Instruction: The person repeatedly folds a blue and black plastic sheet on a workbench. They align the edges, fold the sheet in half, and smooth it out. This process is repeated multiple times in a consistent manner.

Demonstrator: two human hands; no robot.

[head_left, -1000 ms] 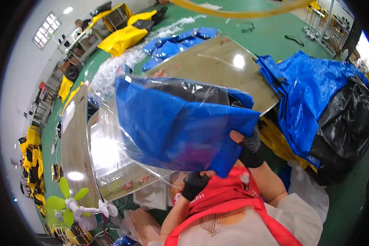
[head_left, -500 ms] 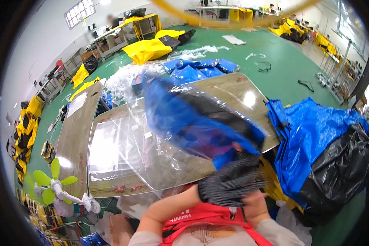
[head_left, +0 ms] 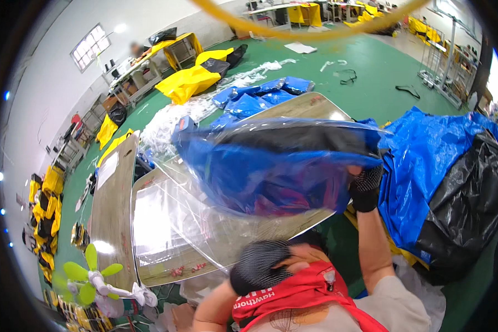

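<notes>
My right hand (head_left: 366, 185), in a black glove with bare fingertips, is closed on the right end of a clear-bagged bundle of folded blue and black plastic sheeting (head_left: 276, 169). The bundle is held up over the table, blurred in places by motion. In front of my red apron (head_left: 279, 296), my left hand (head_left: 265, 264), gloved the same way, holds nothing, its fingers stretched to the right. Clear plastic bags (head_left: 188, 221) lie flat on the wood-patterned table (head_left: 227, 268), partly hidden by the bundle.
Blue and black sheeting (head_left: 420, 177) is heaped at the right. Several blue packs (head_left: 254, 99) lie beyond the table, beside white scraps (head_left: 160, 124). A second board (head_left: 113, 199) and a green-bladed fan (head_left: 94, 274) stand at the left. Yellow sheeting (head_left: 188, 83) lies farther off.
My hands have moved apart: the left has drawn down and left to the apron, the right has stayed on the bundle. The bundle now hangs more level, its right end raised.
</notes>
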